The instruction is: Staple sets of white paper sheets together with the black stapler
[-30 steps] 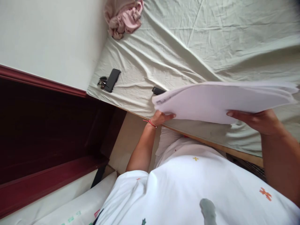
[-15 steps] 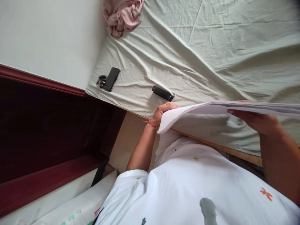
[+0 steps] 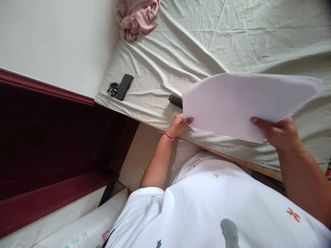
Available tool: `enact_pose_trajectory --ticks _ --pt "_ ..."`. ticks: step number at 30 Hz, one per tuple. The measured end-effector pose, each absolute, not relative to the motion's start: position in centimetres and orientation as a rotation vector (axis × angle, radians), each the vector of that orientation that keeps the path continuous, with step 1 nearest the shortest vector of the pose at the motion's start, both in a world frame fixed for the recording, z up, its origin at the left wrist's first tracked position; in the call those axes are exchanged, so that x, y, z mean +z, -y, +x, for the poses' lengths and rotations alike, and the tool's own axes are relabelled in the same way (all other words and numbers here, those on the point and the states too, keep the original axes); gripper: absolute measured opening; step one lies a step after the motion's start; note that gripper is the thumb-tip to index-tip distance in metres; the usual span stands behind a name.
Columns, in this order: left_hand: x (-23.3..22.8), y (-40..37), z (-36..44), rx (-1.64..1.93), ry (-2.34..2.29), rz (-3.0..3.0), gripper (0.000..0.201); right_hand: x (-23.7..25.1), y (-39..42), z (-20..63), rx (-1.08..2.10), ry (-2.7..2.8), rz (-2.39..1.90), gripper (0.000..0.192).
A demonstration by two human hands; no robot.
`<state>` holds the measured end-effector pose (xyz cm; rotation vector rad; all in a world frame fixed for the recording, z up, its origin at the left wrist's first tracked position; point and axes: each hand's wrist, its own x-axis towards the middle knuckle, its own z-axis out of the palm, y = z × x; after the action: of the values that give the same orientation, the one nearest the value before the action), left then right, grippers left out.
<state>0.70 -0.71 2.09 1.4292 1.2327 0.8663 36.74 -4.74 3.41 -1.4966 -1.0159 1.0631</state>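
Fingers of left hand [image 3: 178,126] and right hand [image 3: 282,135] are closed on paper [image 3: 230,105], held above the bed [image 3: 196,51]. Pick-up is judged done; paper is not yet set down, half-hidden stapler [image 3: 176,101] untouched.

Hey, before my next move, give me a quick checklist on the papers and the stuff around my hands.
1. Left hand on the paper sheets: ok, thumb over their near left corner.
2. Right hand on the sheets: ok, thumb on top; the fingers beneath are hidden.
3. Sheet edges lined up: cannot tell, the right end is blurred.
4. Small black device fully in view: not ok, the sheets hide its right part.
5. Black phone apart from the sheets: ok, off to their left.
6. Pink cloth apart from both hands: ok.
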Motion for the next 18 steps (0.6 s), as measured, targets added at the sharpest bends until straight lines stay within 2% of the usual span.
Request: enact_pose_trajectory --ticks 3,7,11,18 --pt "2.0 0.4 0.7 0.841 -1.163 1.354 0.043 4.0 5.0 36.1 1.191 0.753 -1.559 0.040" --pt "1.8 0.4 0.7 0.824 -1.215 1.221 0.030 4.2 5.1 35.9 1.267 0.549 -1.596 0.049" --pt "1.9 0.7 1.1 0.773 -1.276 1.074 0.021 4.1 5.1 35.6 1.277 0.486 -1.600 0.048" --pt "2.9 0.9 1.5 0.834 -1.401 0.924 0.029 3.9 4.7 35.4 1.194 0.446 -1.656 0.038"
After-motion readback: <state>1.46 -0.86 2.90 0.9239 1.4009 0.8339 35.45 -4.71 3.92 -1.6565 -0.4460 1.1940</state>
